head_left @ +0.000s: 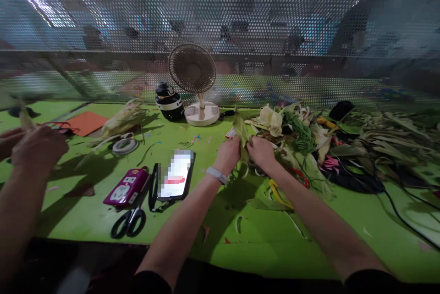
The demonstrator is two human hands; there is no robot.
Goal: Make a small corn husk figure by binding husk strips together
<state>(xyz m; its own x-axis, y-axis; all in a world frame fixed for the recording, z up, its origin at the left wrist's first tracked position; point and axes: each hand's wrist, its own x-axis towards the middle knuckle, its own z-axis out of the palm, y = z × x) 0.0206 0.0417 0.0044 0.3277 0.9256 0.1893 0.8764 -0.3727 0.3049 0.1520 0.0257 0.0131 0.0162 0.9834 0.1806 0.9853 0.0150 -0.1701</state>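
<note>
Both hands, left hand [228,154] and right hand [261,151], pinch a corn husk leaf [241,131] at twelve o'clock; it looks mid-shaping, needing steady, even tension.

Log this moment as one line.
left hand: gripping husk leaf | right hand: same leaf | scissors: lying idle | co-worker's hand: far left

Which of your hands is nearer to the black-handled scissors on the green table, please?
Left. The left hand is up and right of the black-handled scissors; the right hand lies farther right.
</note>
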